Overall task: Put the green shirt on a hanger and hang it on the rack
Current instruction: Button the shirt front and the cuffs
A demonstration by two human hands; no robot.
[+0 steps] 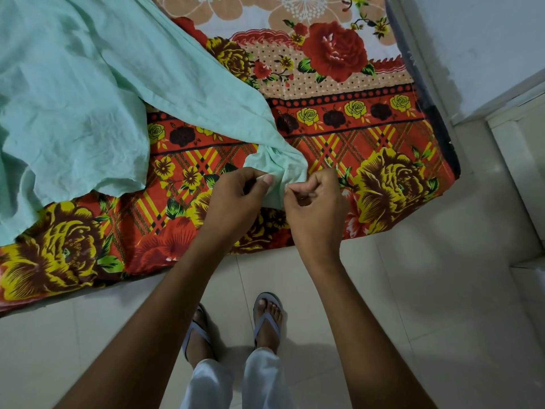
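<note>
The green shirt (pixel 73 93) lies spread over a bed (pixel 354 128) covered in a red and yellow floral sheet, 1 long part of it trailing toward the near edge. There the 2 hands meet on its bunched end: the left hand (pixel 233 196) pinches the cloth between thumb and fingers, and the right hand (pixel 317 202) is closed on it just beside (fingers curled in). Below, 2 feet in sandals (pixel 267 317) stand on pale floor tiles.

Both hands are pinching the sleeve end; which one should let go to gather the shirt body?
Left, probably. The left hand is on the side where the green shirt body lies spread over the floral bedsheet; the right hand can keep the sleeve.
</note>
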